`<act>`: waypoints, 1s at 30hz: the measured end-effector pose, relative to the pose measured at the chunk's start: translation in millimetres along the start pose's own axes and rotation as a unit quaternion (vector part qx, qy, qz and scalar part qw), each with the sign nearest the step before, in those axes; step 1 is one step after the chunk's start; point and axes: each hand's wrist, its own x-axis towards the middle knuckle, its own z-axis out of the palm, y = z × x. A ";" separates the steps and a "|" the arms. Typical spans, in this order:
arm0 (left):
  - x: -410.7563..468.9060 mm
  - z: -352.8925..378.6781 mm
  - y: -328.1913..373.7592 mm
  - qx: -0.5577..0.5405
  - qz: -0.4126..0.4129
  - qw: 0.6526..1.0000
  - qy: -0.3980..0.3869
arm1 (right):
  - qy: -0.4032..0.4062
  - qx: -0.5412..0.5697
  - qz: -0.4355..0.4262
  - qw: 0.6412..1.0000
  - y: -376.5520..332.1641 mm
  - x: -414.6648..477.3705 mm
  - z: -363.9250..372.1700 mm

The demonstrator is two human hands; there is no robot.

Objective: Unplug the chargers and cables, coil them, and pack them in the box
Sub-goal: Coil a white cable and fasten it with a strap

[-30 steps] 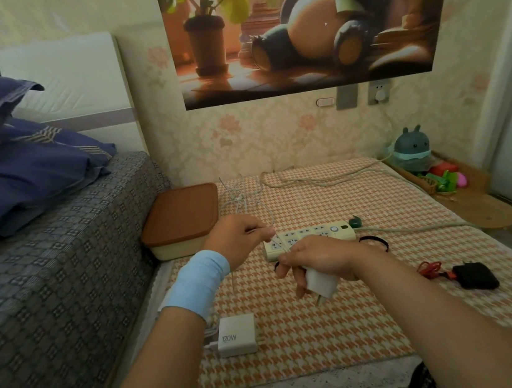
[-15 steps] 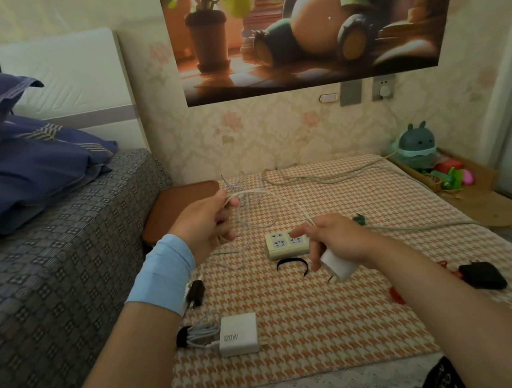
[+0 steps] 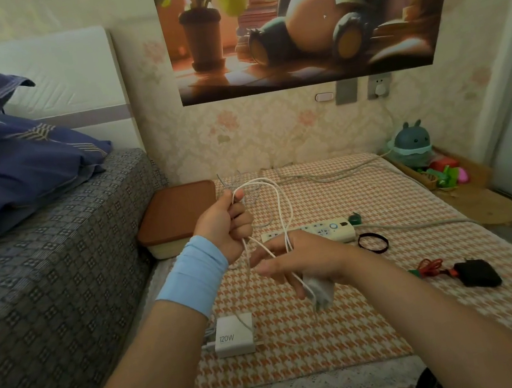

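Observation:
My left hand (image 3: 228, 226) is raised above the mat and grips loops of a thin white cable (image 3: 276, 197) in its fist. The cable arcs over and down across my right hand (image 3: 302, 257), passing between thumb and forefinger. That hand's front fingers are spread, while a blurred white charger (image 3: 319, 291) is held under its palm. The cream power strip (image 3: 321, 230) lies just behind my right hand. A white 120W charger (image 3: 234, 335) rests on the mat below my hands. The cream box with a brown lid (image 3: 179, 217), closed, sits left of my left hand, against the bed.
A black charger (image 3: 478, 273) with a red cable (image 3: 427, 267) lies at the right, and a black band (image 3: 373, 242) by the strip. A grey cord (image 3: 415, 225) runs right. The bed (image 3: 46, 270) borders the left; toys (image 3: 412, 145) stand at the back right.
My left hand has risen, drawing the white cable up into loops. My right hand dropped lower and towards the left hand with the charger, its front fingers spreading as the cable wraps across it.

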 end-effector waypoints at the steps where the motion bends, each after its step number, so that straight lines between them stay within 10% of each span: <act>1: -0.7 -0.2 0.8 -0.003 -0.008 1.000 -0.005 | -0.008 -0.008 0.009 1.000 1.8 -1.0 -2.3; 10: 5.9 1.6 -10.5 -0.200 -0.045 0.979 -0.008 | -0.022 -0.029 -0.013 0.999 3.4 -0.3 1.5; 15: 4.5 0.6 6.7 0.102 0.035 0.993 0.046 | -0.070 -0.041 0.001 0.997 5.3 -2.1 -2.2; 19: -1.1 -12.1 20.3 0.370 0.170 0.906 0.116 | -0.068 -0.145 0.040 0.986 13.7 -0.8 -14.0; 23: -9.2 -22.4 25.7 0.588 0.288 0.740 0.157 | -0.101 -0.237 0.087 0.962 16.0 -2.3 -19.7; 30: -3.2 -47.0 33.7 0.616 0.360 0.677 0.179 | -0.100 -0.201 0.112 0.968 19.5 -2.5 -22.9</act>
